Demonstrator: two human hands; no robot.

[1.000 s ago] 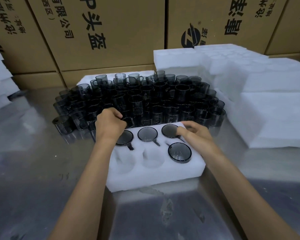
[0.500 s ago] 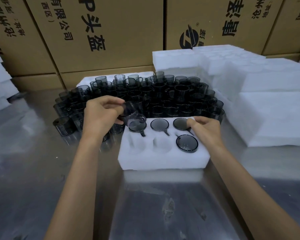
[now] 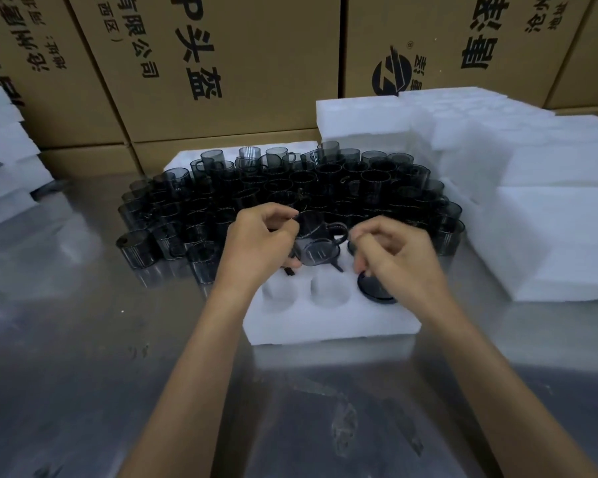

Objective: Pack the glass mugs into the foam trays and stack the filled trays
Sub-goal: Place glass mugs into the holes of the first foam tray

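A white foam tray (image 3: 328, 322) lies on the steel table in front of me. My left hand (image 3: 259, 243) grips a smoky glass mug (image 3: 313, 241), tilted, just above the tray's back row. My right hand (image 3: 394, 260) hovers over the tray's right side with its fingers curled, fingertips close to that mug's handle; whether they hold anything is hidden. A seated mug (image 3: 377, 293) shows in the front right pocket, partly under my right hand. Two front pockets (image 3: 328, 288) show bare foam. Behind the tray stands a dense cluster of loose mugs (image 3: 290, 188).
Stacks of foam trays (image 3: 549, 219) rise at the right and back right. More foam (image 3: 0, 160) sits at the far left. Cardboard cartons (image 3: 221, 63) wall off the back. Shiny steel tabletop (image 3: 83, 339) stretches to the left and toward me.
My left hand picked a mug from the cluster and carried it right, over the tray. My right hand left the tray's back right corner and moved left toward the mug.
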